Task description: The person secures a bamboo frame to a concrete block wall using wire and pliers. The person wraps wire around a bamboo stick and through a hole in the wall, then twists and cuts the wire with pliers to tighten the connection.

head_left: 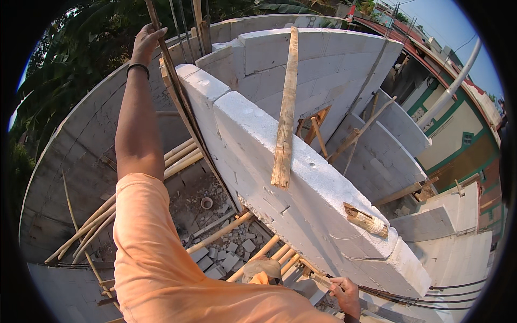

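My left hand (145, 44) is raised at the far left, its fingers closed round the edge of a long dark wooden board (176, 89). The board stands against the end of a white block wall (258, 124). Low on the right, my right hand (344, 295) is closed with its fingers curled, close to the near face of the wall. What it grips, if anything, is too small to make out. On top of the wall lie a weathered wooden batten (285, 113), set crosswise, and a short piece of wood (358, 218) wound with pale string (377, 226).
Bamboo poles (221, 233) cross below me, above block rubble (231, 261) and a small round pot (207, 203). Steel bars (180, 32) rise beside the board; more bars (447, 296) stick out at right. A cap (264, 267) shows below. Other block walls (323, 54) surround the place.
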Tool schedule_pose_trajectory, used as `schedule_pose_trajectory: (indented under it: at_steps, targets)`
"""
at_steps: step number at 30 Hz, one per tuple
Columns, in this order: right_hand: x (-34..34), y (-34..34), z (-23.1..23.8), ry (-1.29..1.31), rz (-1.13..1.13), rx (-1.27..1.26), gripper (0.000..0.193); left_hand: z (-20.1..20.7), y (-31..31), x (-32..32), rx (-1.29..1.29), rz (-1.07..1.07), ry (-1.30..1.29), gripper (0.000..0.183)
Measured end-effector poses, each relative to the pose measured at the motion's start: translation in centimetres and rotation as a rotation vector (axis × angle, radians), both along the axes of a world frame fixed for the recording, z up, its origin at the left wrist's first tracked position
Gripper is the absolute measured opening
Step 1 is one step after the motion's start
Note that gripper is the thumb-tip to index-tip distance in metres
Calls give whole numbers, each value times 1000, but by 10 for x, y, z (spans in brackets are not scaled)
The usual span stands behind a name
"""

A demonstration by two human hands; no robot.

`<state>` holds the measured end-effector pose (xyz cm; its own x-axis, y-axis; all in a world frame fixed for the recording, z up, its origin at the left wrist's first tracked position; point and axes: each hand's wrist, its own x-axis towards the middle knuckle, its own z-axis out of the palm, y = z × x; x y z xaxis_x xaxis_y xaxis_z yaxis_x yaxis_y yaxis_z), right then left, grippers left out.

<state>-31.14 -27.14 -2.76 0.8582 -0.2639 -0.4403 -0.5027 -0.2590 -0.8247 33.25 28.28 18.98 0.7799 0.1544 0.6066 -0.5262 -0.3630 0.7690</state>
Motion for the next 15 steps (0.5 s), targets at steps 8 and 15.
schedule_pose_trajectory:
  at_steps: [8, 15]
  targets:
    - [-20, -13, -61, 109, -75, 87, 24, -61, -23, -4, -34, 111, 71, 48]
    - [-39, -27, -115, 110, -75, 135, 21, -109, -30, -3, 116, 270, 141, 31]
